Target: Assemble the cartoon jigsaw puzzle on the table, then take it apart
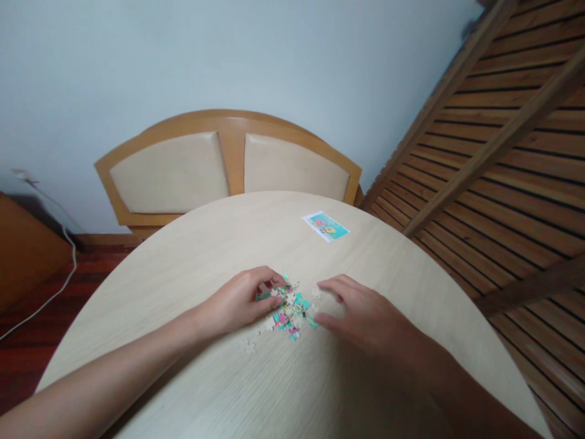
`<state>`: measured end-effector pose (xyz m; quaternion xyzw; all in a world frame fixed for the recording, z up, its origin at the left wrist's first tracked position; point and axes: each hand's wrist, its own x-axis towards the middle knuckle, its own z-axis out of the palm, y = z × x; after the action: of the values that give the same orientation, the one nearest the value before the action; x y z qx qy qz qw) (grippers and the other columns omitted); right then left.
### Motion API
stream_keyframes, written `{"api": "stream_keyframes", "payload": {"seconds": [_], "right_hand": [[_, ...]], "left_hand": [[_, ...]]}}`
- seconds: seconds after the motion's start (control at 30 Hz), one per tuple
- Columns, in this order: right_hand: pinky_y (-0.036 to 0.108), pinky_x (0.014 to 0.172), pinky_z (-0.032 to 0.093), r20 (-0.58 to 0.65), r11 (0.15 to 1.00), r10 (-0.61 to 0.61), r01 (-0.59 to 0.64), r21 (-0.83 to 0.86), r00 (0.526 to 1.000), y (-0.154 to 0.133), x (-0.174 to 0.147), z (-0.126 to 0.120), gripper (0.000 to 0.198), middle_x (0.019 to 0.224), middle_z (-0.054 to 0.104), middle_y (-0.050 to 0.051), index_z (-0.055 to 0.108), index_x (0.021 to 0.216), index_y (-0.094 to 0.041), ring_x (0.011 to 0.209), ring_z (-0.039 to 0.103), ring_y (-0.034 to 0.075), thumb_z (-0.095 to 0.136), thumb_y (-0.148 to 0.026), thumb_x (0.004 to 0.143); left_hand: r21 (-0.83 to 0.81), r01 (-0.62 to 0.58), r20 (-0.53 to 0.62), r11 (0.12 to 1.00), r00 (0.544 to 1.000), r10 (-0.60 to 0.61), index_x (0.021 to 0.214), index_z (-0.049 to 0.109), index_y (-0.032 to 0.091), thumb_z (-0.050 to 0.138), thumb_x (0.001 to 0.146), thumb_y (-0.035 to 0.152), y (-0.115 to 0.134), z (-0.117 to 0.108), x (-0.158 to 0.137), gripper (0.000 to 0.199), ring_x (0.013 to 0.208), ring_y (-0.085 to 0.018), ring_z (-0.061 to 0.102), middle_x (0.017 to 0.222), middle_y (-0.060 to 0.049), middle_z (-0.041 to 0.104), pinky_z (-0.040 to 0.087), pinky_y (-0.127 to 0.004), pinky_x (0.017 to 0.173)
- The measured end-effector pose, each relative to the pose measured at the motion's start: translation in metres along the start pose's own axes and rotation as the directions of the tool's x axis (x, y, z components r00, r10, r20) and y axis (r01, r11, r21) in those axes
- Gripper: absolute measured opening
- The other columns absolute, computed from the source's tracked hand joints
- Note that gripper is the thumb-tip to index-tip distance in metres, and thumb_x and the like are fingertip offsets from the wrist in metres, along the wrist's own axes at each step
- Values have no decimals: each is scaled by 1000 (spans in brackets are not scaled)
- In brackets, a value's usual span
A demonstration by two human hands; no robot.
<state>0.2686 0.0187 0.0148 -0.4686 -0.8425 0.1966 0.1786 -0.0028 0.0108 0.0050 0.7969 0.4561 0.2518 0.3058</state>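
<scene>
A heap of small jigsaw puzzle pieces (pixel 291 311) lies on the round table, some with coloured faces up in turquoise, pink and yellow, others with pale backs up. My left hand (pixel 251 296) curves around the heap's left side, thumb and fingers apart, its fingertips at the pieces. On the other side, my right hand (pixel 354 308) has thumb and fingers spread around the right edge. Neither hand visibly grips a piece. A few pale pieces (pixel 249 346) lie loose to the lower left. Farther back rests a picture card (pixel 326 226) with a turquoise background and cartoon figures.
The pale wooden table (pixel 219 231) has a curved edge. Behind it stands a wood-framed padded backrest (pixel 233 119) against the wall. A slatted wooden structure (pixel 493 152) slants along the right side. A white cable (pixel 68 268) hangs at the left.
</scene>
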Motion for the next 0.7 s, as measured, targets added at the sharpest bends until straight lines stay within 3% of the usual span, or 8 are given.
{"api": "stream_keyframes", "payload": {"seconds": [0.1, 0.2, 0.33, 0.47, 0.6, 0.7], "right_hand": [[36, 86, 52, 109, 996, 1, 9, -91, 994, 0, -10, -4, 39, 109, 71, 10, 71, 109, -21, 97, 68, 27, 80, -32, 73], [34, 86, 52, 150, 995, -29, 43, -92, 988, -3, -8, 5, 22, 100, 72, 8, 74, 99, -20, 93, 68, 24, 71, -17, 78], [31, 83, 51, 103, 996, -26, 34, -78, 994, -6, 4, 20, 19, 94, 75, 7, 74, 92, -19, 88, 68, 21, 62, -10, 80], [33, 85, 50, 73, 999, -22, 23, -24, 997, -7, 12, 22, 19, 96, 76, 7, 73, 92, -18, 91, 69, 22, 57, -14, 85], [29, 70, 52, 18, 986, 20, -23, 167, 1000, -3, 16, 20, 19, 84, 75, 4, 71, 93, -19, 76, 69, 18, 53, -21, 91], [25, 57, 51, 40, 928, 107, -114, 354, 993, 1, 18, 23, 19, 71, 71, 1, 69, 94, -18, 63, 67, 16, 52, -28, 93]], "left_hand": [[136, -84, 60, 987, 995, 76, 129, 59, 22, 78, 80, 38, 1, 0, -4, 55, 121, -28, 55, 134, -11, 59, 44, -44, 105], [198, -110, 134, 974, 987, 84, 137, 53, 22, 83, 73, 33, -1, 4, -7, 72, 130, -32, 48, 141, -13, 54, 41, -48, 109], [196, -100, 137, 975, 988, 73, 132, 56, 22, 71, 81, 17, -3, 9, -6, 53, 121, -27, 56, 131, -10, 61, 45, -42, 105], [180, -93, 129, 979, 989, 70, 121, 63, 22, 62, 83, 11, -1, 13, -3, 39, 109, -23, 62, 118, -7, 68, 49, -37, 98], [140, -91, 118, 986, 990, 75, 116, 65, 22, 56, 88, 11, 3, 11, -2, 31, 101, -20, 65, 111, -4, 70, 51, -34, 94], [194, -85, 100, 977, 993, 67, 120, 62, 23, 65, 86, 20, 5, 1, -5, 34, 106, -22, 63, 117, -5, 67, 50, -36, 95]]}}
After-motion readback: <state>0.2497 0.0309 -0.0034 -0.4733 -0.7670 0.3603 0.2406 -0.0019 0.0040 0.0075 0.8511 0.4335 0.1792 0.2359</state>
